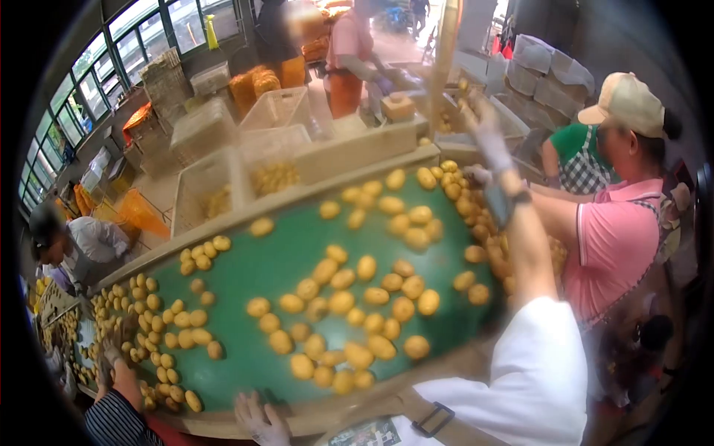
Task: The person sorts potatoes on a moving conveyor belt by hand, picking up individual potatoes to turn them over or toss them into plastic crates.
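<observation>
Many yellow potatoes (342, 302) lie scattered on a green conveyor belt (238, 275). My left hand (262, 421), in a pale glove, rests on the belt's near edge with its fingers stretched out and holds nothing. My right arm, in a white sleeve, reaches across the belt's right end. At its far end my gloved right hand (489, 137) is smeared by motion, close to a light-coloured bin (509, 119). Small blurred yellowish shapes show just beyond its fingers; whether it grips any cannot be told. Below it, more potatoes crowd the belt's right edge.
A co-worker in a pink shirt (617, 241) stands close at my right, an arm near mine. At left, a striped sleeve (111, 420) reaches in and another person (97, 245) leans over the belt. Crates (201, 197) with potatoes stand beyond the wooden rail (357, 160).
</observation>
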The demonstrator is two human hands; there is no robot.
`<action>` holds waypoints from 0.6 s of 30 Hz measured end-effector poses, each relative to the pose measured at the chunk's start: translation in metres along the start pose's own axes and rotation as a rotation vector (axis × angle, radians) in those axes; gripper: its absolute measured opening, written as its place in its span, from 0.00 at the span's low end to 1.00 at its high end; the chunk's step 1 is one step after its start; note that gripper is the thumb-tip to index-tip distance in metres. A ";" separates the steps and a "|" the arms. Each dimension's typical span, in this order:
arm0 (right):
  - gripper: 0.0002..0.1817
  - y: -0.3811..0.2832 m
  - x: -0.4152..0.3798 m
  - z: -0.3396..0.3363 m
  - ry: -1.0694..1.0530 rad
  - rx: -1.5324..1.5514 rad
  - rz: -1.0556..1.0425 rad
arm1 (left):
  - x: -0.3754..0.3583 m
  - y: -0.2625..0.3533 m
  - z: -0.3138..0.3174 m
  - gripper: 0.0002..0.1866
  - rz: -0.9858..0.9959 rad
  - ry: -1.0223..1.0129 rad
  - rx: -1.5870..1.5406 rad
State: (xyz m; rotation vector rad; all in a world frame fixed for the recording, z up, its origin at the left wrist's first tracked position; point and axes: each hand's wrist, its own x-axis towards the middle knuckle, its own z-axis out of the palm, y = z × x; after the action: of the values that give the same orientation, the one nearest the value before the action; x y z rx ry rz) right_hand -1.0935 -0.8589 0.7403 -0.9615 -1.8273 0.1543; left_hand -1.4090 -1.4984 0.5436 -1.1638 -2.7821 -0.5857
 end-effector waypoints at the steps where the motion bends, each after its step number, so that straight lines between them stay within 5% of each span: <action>1: 0.28 -0.003 -0.034 0.014 -0.105 0.096 0.051 | -0.003 -0.017 0.016 0.23 0.048 0.031 0.032; 2: 0.22 -0.005 -0.072 0.032 -0.306 0.038 0.128 | -0.008 -0.043 0.035 0.23 0.094 0.052 0.066; 3: 0.18 -0.019 -0.122 0.060 -0.308 0.026 -0.101 | -0.013 -0.045 0.033 0.24 0.139 0.061 0.103; 5: 0.24 -0.081 -0.204 0.061 -1.268 -0.557 -0.416 | -0.012 -0.023 0.012 0.23 0.044 0.055 0.036; 6: 0.26 -0.103 -0.263 0.053 -0.868 -0.156 -0.258 | -0.006 -0.007 0.000 0.22 -0.006 0.060 0.003; 9: 0.28 -0.146 -0.279 0.025 -1.041 0.211 -0.442 | -0.007 -0.007 -0.007 0.22 -0.001 -0.004 -0.042; 10: 0.27 -0.152 -0.267 0.015 -1.168 0.104 -0.249 | -0.008 -0.007 -0.010 0.22 -0.006 -0.006 -0.052; 13: 0.25 -0.087 -0.236 -0.028 -0.788 -0.133 0.323 | -0.006 -0.005 -0.016 0.21 0.032 -0.019 -0.122; 14: 0.23 -0.048 -0.245 -0.036 -0.328 -0.279 0.163 | -0.004 -0.006 -0.017 0.21 0.059 -0.026 -0.138; 15: 0.24 -0.040 -0.245 -0.059 -0.621 -0.445 0.030 | 0.002 0.003 -0.021 0.21 0.079 0.015 -0.236; 17: 0.30 -0.064 -0.255 -0.066 -0.854 -0.602 0.266 | 0.017 0.021 -0.034 0.20 0.203 -0.079 -0.313; 18: 0.35 -0.068 -0.277 -0.062 -0.717 -0.549 0.114 | 0.026 0.033 -0.036 0.20 0.266 -0.122 -0.359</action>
State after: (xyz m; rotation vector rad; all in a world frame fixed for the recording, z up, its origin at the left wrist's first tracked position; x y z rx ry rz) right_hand -1.0342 -1.1102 0.6034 -1.5297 -2.5431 0.0674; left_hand -1.4068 -1.4730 0.5925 -1.6551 -2.6164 -1.0450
